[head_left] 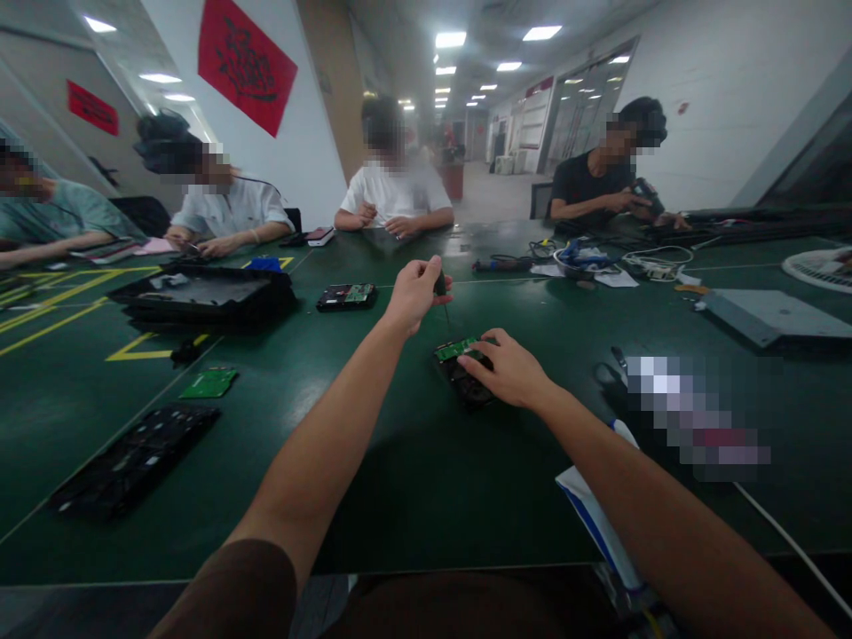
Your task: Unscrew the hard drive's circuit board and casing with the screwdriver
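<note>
The fingers of the left hand [414,293] are closed around the dark handle of a screwdriver [440,282], its thin shaft pointing down to the device; whether the tip touches it, I cannot tell. The fingers of the right hand [509,368] are spread over the right side of this black device [471,390] and touch it; whether they grip it or only press, I cannot tell. The device lies on the dark green worktop [399,497], under the right fingers and just below the left hand. It is a flat, dark body, turned a little aslant, with a bright green circuit board [447,351] along its far end.

Farther left, a loose green board [209,382] lies near a black casing [137,457]. Beyond is another drive-like unit [346,296], black with a green part. Across the worktop sits a person in white [396,195].
</note>
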A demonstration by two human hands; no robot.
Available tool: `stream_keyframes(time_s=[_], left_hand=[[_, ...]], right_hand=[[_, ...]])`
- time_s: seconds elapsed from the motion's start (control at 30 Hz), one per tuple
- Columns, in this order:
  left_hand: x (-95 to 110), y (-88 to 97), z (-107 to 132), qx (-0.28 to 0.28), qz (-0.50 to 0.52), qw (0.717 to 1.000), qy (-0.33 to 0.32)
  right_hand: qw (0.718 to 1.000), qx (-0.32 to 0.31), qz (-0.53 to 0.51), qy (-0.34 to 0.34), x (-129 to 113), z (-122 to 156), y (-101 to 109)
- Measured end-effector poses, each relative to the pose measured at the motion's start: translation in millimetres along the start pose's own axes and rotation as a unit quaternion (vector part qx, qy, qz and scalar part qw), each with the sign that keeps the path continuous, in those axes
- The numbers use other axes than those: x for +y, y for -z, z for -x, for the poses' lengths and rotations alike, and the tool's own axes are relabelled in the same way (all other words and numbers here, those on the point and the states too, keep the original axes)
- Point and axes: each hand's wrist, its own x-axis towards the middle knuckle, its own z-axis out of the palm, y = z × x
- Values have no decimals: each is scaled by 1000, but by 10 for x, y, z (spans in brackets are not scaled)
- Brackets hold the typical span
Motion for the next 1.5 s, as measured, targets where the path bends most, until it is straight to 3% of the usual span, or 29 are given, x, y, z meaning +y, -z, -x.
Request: stream_keyframes(time_s=[0.17,0.3,0.57,0.73,0.9,1.1,1.17,1.33,1.5], left_hand=[[-16,83,-60,-15,-57,997,-53],[-34,145,-66,-52,-125,987,-84],[-11,148,6,-38,-146,983,-105],[-32,143,-16,-54,-223,964,-138],[-34,133,-32,-65,-277,949,-138],[5,153,-36,-58,-280,948,-143],[10,161,-37,-56,-281,947,-144],[-12,177,-57,-45,-278,949,-141],[-28,187,-85,-39,-274,951,-138]], right_hand=[[986,86,48,-134,445,-87,25],[979,39,71,-187,691,-94,-26],[980,16,87,-181,693,-155,-131],[971,7,90,-221,643,-207,-168],[957,-51,77,-276,632,-321,-122],[965,-63,65,-248,590,-505,7],[974,-39,60,-216,424,-537,22],[999,-29,12,-25,-169,-549,-15],[998,-58,24,21,-459,-580,-60]])
